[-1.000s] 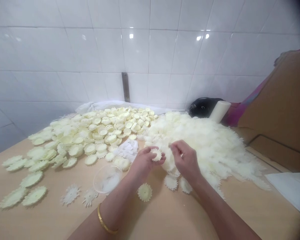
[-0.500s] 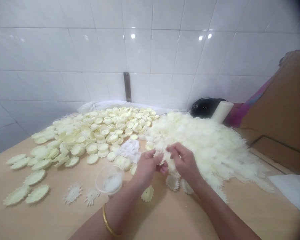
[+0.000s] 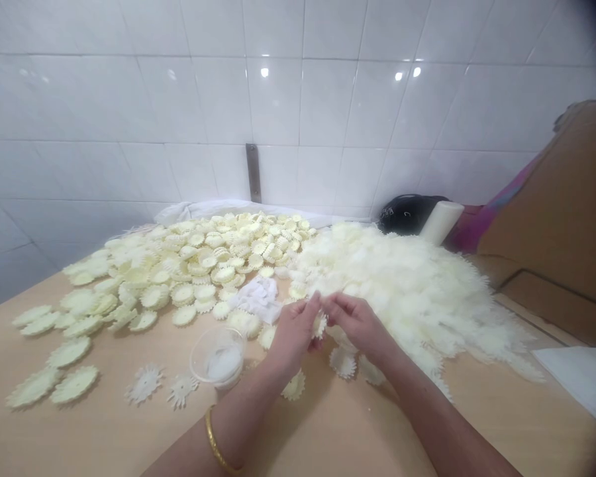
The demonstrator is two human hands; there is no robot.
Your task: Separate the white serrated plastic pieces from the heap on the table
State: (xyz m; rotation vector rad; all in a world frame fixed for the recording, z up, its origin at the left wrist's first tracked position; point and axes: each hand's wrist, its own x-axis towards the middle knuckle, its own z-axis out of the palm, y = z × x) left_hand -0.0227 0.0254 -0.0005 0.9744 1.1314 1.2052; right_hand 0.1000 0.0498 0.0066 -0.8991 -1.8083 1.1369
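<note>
Left hand [image 3: 294, 331]: clamped on a small pale toothed disc [image 3: 320, 326], pinched between thumb and fingers. Disc sits at the fingertip end of that hand, on its right side, tilted up on edge and raised off the surface [image 3: 104, 444].

Right hand [image 3: 360, 324]: thumb and fingers drawn together, tips right at the disc's upper right edge, so the disc is between the two hands and below the meeting fingertips. Can't tell whether the right fingers grip anything (the tips hide it).

Nearby: another toothed disc [image 3: 294, 385] lies flat, partly behind the left forearm. Clear cup [image 3: 193, 358] with white stuff inside stands just left of that forearm; two thin white cutouts [image 3: 145, 384] lie left of the cup. Crumpled white cloth [image 3: 258, 297] just beyond the left hand. Pile of thicker discs [image 3: 193, 258] back left, heap of thin pale sheets [image 3: 392, 278] behind the right hand.
</note>
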